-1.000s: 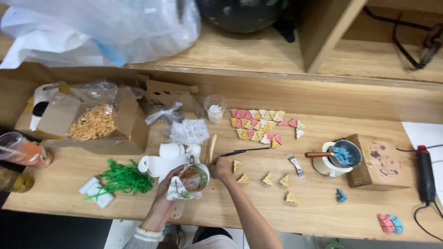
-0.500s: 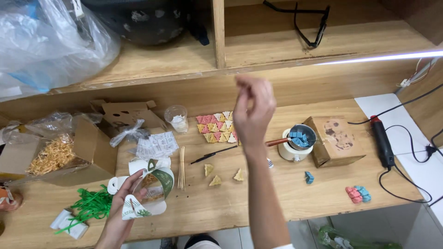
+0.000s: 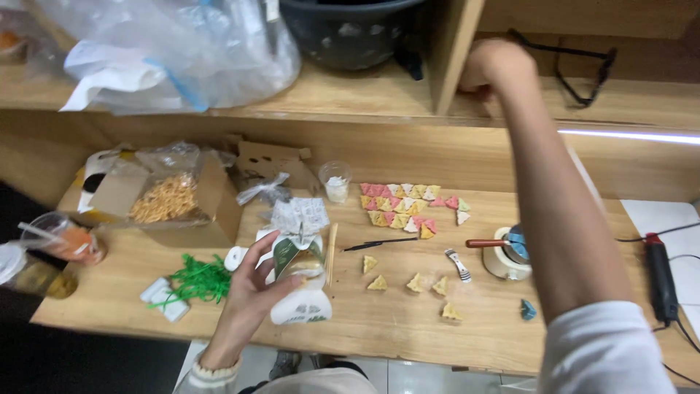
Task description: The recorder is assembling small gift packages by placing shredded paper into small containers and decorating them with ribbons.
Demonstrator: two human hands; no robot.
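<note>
My left hand (image 3: 251,288) grips a small clear jar with a green and white label (image 3: 299,261) just above the wooden desk (image 3: 386,321), over a white container (image 3: 302,312). My right hand (image 3: 496,67) is raised to the upper shelf beside the wooden divider (image 3: 456,51), fingers curled; whether it holds anything is hidden. On the desk between my arms lie rows of pink, yellow and white paper triangles (image 3: 407,201) and a few loose yellow triangles (image 3: 412,283).
A white mug with blue paint and a brush (image 3: 509,252) stands right of the triangles, with a glue gun (image 3: 660,277) further right. At the left are a cardboard box of yellow shreds (image 3: 168,198), green shreds (image 3: 198,280) and an orange drink cup (image 3: 67,238). A plastic bag (image 3: 182,51) fills the shelf.
My right hand left the desk, rose in front of the camera and now reaches onto the upper shelf. My left hand keeps the jar and has lifted it slightly.
</note>
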